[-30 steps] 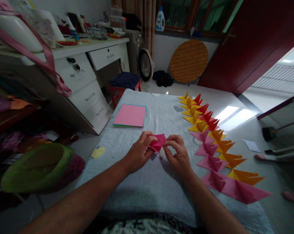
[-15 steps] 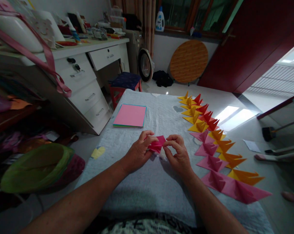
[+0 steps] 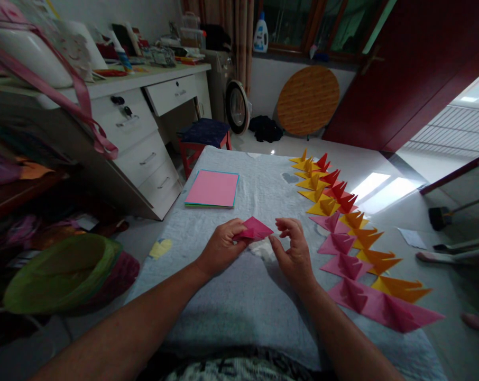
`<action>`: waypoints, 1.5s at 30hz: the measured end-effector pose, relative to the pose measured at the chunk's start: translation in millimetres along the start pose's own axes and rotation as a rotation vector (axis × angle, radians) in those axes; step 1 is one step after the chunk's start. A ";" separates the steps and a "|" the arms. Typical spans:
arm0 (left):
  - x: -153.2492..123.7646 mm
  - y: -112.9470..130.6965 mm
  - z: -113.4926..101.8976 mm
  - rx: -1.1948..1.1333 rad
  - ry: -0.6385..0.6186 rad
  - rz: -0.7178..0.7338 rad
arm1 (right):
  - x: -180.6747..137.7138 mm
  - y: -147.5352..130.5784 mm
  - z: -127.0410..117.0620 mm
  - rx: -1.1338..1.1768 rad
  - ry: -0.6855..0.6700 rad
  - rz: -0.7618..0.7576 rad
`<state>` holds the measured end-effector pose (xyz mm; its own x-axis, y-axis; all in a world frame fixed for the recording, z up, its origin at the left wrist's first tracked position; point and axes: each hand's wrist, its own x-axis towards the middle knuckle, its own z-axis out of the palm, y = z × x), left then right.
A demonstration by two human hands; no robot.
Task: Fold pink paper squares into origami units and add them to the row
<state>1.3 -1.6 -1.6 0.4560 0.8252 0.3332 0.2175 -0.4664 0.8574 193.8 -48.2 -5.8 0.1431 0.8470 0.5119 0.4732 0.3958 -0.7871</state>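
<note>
Pink folded paper point(image 3: 256, 229) pinched in my left hand point(image 3: 222, 246), just above the worktop point(image 3: 223, 312)
My left fingers point(image 3: 235, 228) clamp its left corner; my right hand point(image 3: 294, 254) hovers just beside it, fingers curled and loosely apart, holding nothing. With only one corner gripped, I judge the creases could spring open or the piece droop

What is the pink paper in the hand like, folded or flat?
Folded. The paper pinched in the left hand is a small pointed shape, unlike the flat square stack.
</note>
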 end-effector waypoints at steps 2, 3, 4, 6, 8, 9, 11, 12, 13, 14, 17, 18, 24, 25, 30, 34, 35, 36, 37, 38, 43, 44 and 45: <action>0.5 -1.6 -0.8 -0.032 0.041 -0.004 | 0.3 1.6 0.0 -0.010 0.033 0.096; 0.7 -2.3 -1.2 -0.048 0.052 -0.008 | 0.5 2.0 0.0 -0.011 0.027 0.131; 0.8 -2.8 -1.5 -0.063 0.059 -0.014 | 0.8 2.0 0.0 -0.011 0.009 0.153; 0.6 -3.0 -1.6 -0.081 0.063 -0.033 | 1.4 1.0 0.2 -0.008 -0.033 0.158; 0.1 -2.0 -1.4 -0.085 0.050 -0.050 | 2.2 -0.9 0.5 -0.006 -0.051 0.145; -0.2 -1.2 -1.3 -0.080 0.041 -0.055 | 2.4 -1.7 0.7 -0.005 -0.050 0.136; -0.6 0.6 -1.1 -0.061 0.027 -0.054 | 2.8 -2.7 0.8 -0.003 -0.041 0.120; -0.8 1.5 -1.1 -0.050 0.026 -0.051 | 2.8 -2.7 0.6 -0.004 -0.034 0.118; -0.9 2.1 -1.2 -0.041 0.028 -0.048 | 2.7 -2.4 0.4 -0.006 -0.023 0.124; -0.9 2.6 -1.2 -0.035 0.031 -0.046 | 2.5 -2.1 0.1 -0.010 -0.011 0.136; -0.6 3.6 -1.1 -0.032 0.037 -0.029 | 2.1 -1.3 -0.9 -0.016 0.006 0.175; -0.4 3.9 -0.9 -0.032 0.038 -0.020 | 2.1 -1.4 -1.1 -0.014 0.000 0.175; -0.1 3.5 -0.2 -0.047 0.023 0.021 | 2.5 -3.3 -1.2 0.001 -0.025 0.136; -0.2 2.9 -0.2 -0.050 0.022 0.027 | 2.5 -3.4 -1.1 0.003 -0.026 0.133; -1.1 2.7 -0.6 -0.002 0.018 0.068 | 2.6 -4.7 -0.7 0.014 -0.011 0.107; -1.6 6.0 -0.8 0.058 -0.001 0.044 | 2.8 -6.5 -0.4 0.005 -0.013 0.067; -1.7 6.3 -0.8 0.067 -0.007 0.039 | 2.9 -6.8 -0.4 0.006 -0.018 0.057; -1.8 6.1 -0.8 0.075 -0.010 0.038 | 2.9 -7.2 -0.4 0.008 -0.026 0.047; -2.0 5.4 -0.7 0.086 -0.012 0.042 | 3.0 -7.5 -0.5 0.010 -0.034 0.038; -2.3 4.3 -0.5 0.102 -0.009 0.045 | 3.1 -7.8 -0.6 0.013 -0.042 0.033; -3.9 -2.2 0.6 0.139 0.031 0.066 | 3.3 -9.0 -0.9 0.018 -0.059 0.016; -4.1 -3.0 0.8 0.126 0.032 0.072 | 3.3 -9.0 -0.9 0.019 -0.061 0.011; -4.2 -3.4 0.9 0.111 0.031 0.078 | 3.2 -9.1 -0.9 0.020 -0.063 0.004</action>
<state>-0.6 -3.8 -6.2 0.4483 0.7941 0.4104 0.2772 -0.5600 0.7807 190.7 -49.3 3.3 0.0900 0.8688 0.4868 0.4550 0.3990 -0.7961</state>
